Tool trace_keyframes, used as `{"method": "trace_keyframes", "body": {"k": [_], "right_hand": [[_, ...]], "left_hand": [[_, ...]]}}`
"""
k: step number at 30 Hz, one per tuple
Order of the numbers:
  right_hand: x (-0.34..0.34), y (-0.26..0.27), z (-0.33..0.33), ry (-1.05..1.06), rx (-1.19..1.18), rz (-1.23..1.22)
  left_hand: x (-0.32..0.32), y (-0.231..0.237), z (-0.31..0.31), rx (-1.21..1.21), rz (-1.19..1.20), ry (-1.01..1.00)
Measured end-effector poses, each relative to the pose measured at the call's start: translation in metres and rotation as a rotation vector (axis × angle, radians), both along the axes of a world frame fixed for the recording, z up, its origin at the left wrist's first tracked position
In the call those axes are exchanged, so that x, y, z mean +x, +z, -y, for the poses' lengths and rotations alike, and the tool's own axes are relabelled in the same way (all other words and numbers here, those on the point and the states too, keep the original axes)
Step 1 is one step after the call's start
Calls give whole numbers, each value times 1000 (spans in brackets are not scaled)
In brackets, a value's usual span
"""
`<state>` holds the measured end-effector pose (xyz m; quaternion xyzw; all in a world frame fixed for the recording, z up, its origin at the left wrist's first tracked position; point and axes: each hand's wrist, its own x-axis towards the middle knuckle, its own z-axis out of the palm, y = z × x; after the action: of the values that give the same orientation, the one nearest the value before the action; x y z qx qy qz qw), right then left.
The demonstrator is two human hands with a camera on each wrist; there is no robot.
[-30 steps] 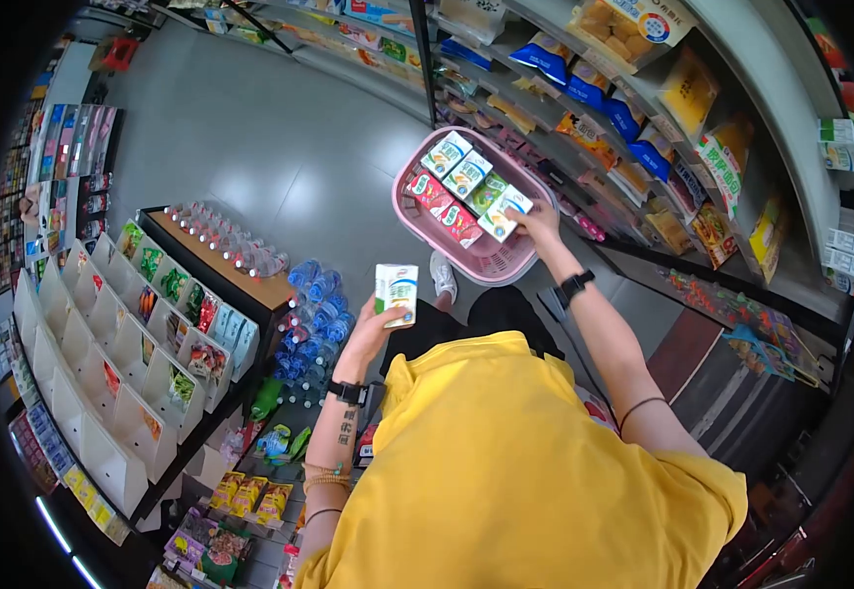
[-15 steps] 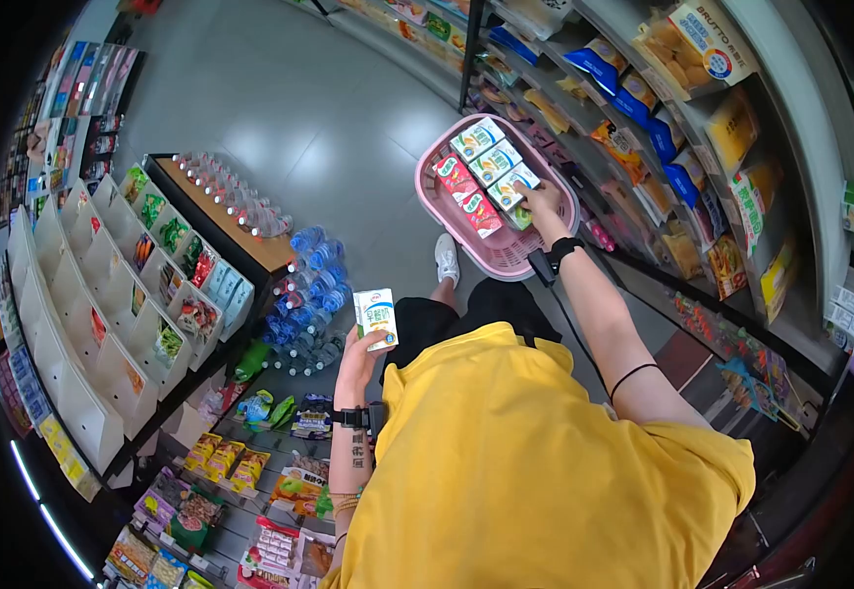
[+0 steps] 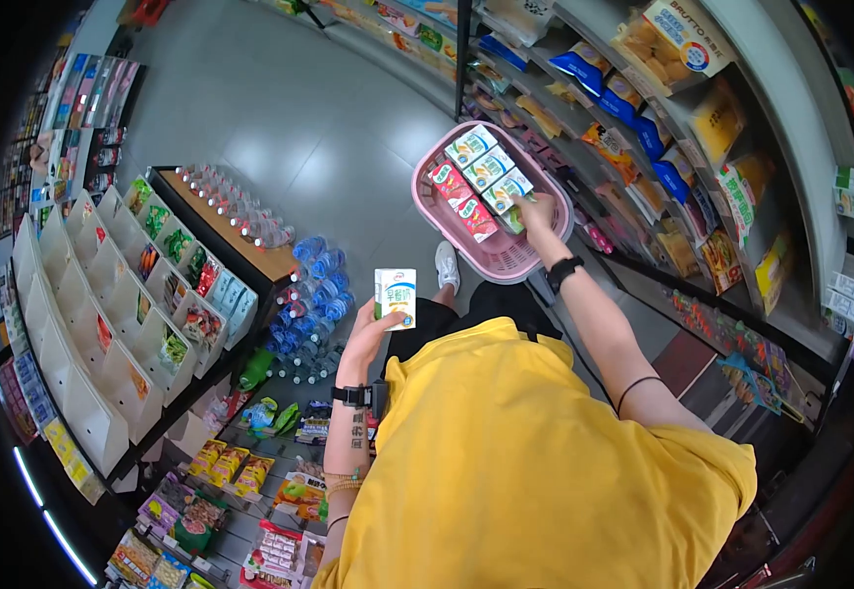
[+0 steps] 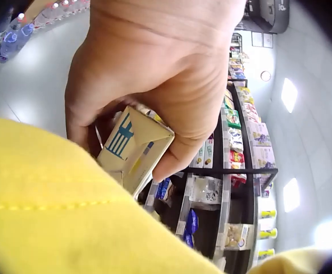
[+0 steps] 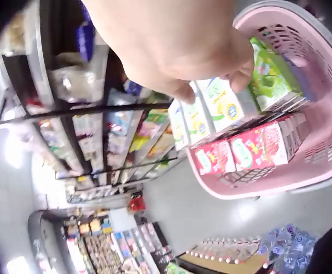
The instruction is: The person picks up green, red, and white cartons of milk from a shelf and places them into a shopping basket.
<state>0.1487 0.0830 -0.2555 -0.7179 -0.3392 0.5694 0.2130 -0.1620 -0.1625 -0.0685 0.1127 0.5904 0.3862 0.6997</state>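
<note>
**White carton [image 3: 506, 189] in the fingers at the basket [image 3: 504, 263], a second one held ready**

The right hand [image 3: 539, 211] reaches down into the basket, its fingers [image 5: 180, 89] curled over the top of the nearest white carton and, as the right wrist view shows it, pinching it across. The left hand [image 3: 364, 332] pinches another carton, the held carton [image 3: 396, 297], between thumb and fingers; in the head view its printed front faces up toward the camera, well apart from the basket.

Around the right fingers, the white carton ends a row with two more white cartons [image 3: 480, 158], just beside a row of red cartons [image 5: 257, 149]. A green carton [image 5: 273, 77] lies on the other side of the hand, partly hidden in the head view. The pink basket stands in front of the person, near the snack shelf [image 3: 658, 128]; whether it rests directly on the floor is hard to tell.

The step in hand looks like lining up cartons in the basket, with the white carton being seated at the end of its row. The next move probably calls for the right fingers to let go without dragging its neighbours, then for the held carton to come across; the bare end of the basket past the cartons seems roomy enough for it.
</note>
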Motion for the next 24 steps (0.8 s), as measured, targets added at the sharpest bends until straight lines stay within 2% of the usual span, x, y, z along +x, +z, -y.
{"method": "trace_keyframes", "body": {"k": [2, 4, 6, 7, 8, 10, 11, 16, 17, 21, 24], "right_hand": [[-11, 56, 22, 228, 42, -201], [-16, 122, 43, 590, -42, -655], [-23, 158, 66, 681, -68, -832], [-25, 152, 77, 612, -70, -936], [-22, 142, 84, 606, -60, -841], [-5, 149, 82, 513, -62, -823], [7, 143, 82, 450, -57, -748], [69, 97, 62, 49, -30, -531], [82, 68, 56, 14, -24, -477], [89, 44, 19, 50, -84, -341], [81, 24, 5, 75, -124, -345]], "left_hand": [[6, 1, -22, 38, -46, -124], [18, 12, -50, 85, -4, -278], [32, 10, -72, 117, 37, -424], [41, 6, -81, 172, 50, -482], [48, 4, -90, 123, 64, -537], [61, 6, -105, 26, 91, -644], [64, 5, -107, 74, 66, -629], [34, -42, -91, 81, -329, -515], [21, -55, -81, 64, -400, -488], [-23, -105, -32, -124, -705, -428], [-62, -166, 28, -239, -775, -396]]}}
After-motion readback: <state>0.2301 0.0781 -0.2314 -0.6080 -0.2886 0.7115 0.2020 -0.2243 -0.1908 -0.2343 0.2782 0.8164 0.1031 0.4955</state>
